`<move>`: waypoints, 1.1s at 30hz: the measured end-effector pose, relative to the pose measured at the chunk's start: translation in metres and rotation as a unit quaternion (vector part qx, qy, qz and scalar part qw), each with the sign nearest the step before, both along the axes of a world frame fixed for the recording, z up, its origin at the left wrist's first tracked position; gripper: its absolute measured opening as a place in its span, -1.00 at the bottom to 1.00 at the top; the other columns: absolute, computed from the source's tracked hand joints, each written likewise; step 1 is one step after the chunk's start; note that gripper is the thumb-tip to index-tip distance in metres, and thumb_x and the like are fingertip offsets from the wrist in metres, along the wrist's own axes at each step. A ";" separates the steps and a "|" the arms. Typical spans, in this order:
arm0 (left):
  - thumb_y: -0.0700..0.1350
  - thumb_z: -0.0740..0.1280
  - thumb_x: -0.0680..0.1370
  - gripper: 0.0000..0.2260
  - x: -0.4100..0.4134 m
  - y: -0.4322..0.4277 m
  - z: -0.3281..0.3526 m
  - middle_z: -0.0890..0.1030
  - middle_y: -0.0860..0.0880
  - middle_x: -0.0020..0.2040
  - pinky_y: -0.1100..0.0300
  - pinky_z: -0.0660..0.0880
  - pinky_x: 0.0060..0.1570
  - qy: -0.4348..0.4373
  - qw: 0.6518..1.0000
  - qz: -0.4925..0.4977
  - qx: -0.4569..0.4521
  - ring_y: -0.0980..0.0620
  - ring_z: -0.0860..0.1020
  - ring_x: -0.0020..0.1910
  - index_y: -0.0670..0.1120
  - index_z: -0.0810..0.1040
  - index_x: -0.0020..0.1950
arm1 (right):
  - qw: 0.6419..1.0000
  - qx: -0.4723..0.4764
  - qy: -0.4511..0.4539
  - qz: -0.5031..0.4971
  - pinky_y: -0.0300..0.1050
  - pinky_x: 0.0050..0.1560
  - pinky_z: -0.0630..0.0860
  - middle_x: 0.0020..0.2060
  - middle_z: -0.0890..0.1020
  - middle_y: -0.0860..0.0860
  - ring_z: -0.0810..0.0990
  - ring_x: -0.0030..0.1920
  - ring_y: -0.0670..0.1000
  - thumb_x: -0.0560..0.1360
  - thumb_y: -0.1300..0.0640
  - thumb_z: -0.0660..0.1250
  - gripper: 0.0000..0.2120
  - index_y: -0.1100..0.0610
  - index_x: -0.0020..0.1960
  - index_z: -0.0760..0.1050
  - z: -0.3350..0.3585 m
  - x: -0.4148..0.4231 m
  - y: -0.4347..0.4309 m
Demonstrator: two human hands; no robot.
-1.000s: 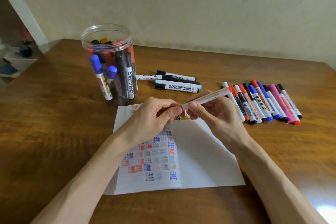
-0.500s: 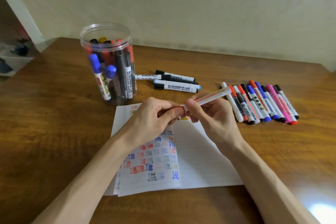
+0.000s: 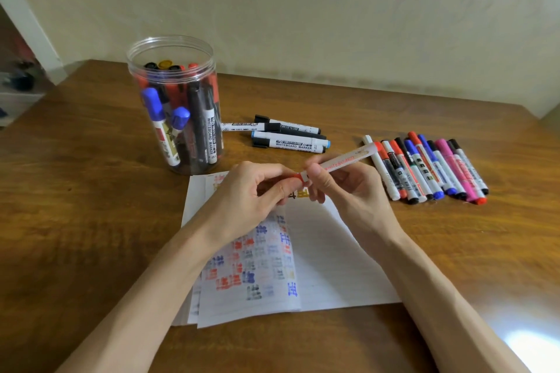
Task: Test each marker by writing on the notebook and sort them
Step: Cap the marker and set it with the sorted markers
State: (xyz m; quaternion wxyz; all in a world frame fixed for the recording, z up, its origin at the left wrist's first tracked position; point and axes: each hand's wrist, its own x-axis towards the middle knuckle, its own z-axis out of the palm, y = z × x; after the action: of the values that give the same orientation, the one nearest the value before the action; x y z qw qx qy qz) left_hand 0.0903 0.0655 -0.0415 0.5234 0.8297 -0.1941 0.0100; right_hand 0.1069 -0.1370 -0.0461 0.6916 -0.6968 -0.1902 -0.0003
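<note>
Item under test: one marker (image 3: pixel 339 162), white barrel with red lettering and a red far end. I hold it in the air above the top edge of the notebook (image 3: pixel 333 266), tilted, with its far end raised toward the right and away from me.

My right hand (image 3: pixel 342 188) is clamped on the barrel near its lower end, thumb on top and fingers curled beneath. My left hand (image 3: pixel 248 197) has its fingers curled and pinches the red cap (image 3: pixel 295 177) at that same lower end. The cap meets the barrel; I cannot tell whether it is fully seated. The two hands are touching or almost touching at that point.

The notebook lies open and flat on the surface (image 3: pixel 91 221), directly below both hands. Its left page carries blocks of red, blue and grey-black test marks. Its right page is lined and mostly unmarked. A yellow mark and a dark mark show near the top, partly hidden by my fingers.

To the right of the notebook, a row of markers (image 3: pixel 424 169) lies side by side on the surface, touching one another, with red, black, blue and pink ends.

Beyond the notebook, a small group of whiteboard markers (image 3: pixel 288 135) lies on its side, just right of a clear plastic jar (image 3: pixel 178 106). The jar stands upright, lidless, near the notebook's far left corner, and holds upright markers with blue, red and black caps.
</note>
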 end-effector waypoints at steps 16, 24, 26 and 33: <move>0.02 0.30 0.65 -0.77 -0.001 -0.006 0.004 0.59 -0.08 -0.29 0.14 0.49 -0.31 0.016 1.000 -0.008 -0.004 -0.01 0.53 -0.32 -0.03 0.72 0.01 | 0.999 -0.019 -0.010 -0.025 -0.09 -0.25 0.49 -0.28 0.64 0.18 0.54 -0.30 0.08 0.63 0.10 0.40 -0.75 0.30 -0.05 0.63 -0.002 -0.001 0.001; 0.04 0.31 0.64 -0.81 0.001 -0.001 0.005 0.57 -0.10 -0.30 -0.08 0.53 -0.29 0.039 0.998 -0.031 -0.032 -0.16 0.53 -0.32 0.03 0.71 0.00 | 1.000 -0.006 -0.004 -0.006 -0.11 -0.23 0.48 -0.25 0.63 0.21 0.53 -0.25 0.13 0.63 0.12 0.38 -0.76 0.32 -0.03 0.61 0.001 -0.002 0.001; 0.02 0.34 0.62 -0.83 0.000 -0.001 0.002 0.61 0.05 -0.32 0.16 0.51 -0.35 -0.003 1.000 -0.008 -0.013 0.09 0.56 -0.35 0.04 0.72 0.06 | 1.000 0.008 0.017 -0.021 -0.16 -0.24 0.47 -0.27 0.63 0.11 0.52 -0.28 0.03 0.64 0.12 0.39 -0.76 0.32 -0.01 0.63 -0.001 -0.002 0.005; 0.04 0.31 0.66 -0.80 0.001 -0.011 -0.008 0.65 0.08 -0.25 -0.04 0.52 -0.28 -0.094 0.992 0.040 0.070 0.01 0.60 -0.27 0.04 0.71 0.11 | 0.996 0.014 0.023 -0.083 -0.15 -0.29 0.44 -0.36 0.62 0.05 0.49 -0.35 0.00 0.64 0.05 0.39 -0.66 0.34 -0.07 0.64 -0.007 -0.003 0.010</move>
State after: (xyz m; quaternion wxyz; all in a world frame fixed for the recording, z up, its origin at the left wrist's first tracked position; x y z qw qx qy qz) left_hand 0.0910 0.0544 -0.0493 0.4431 0.8666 -0.2088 0.0954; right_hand 0.1042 -0.1270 -0.0530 0.7029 -0.7003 -0.1161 -0.0445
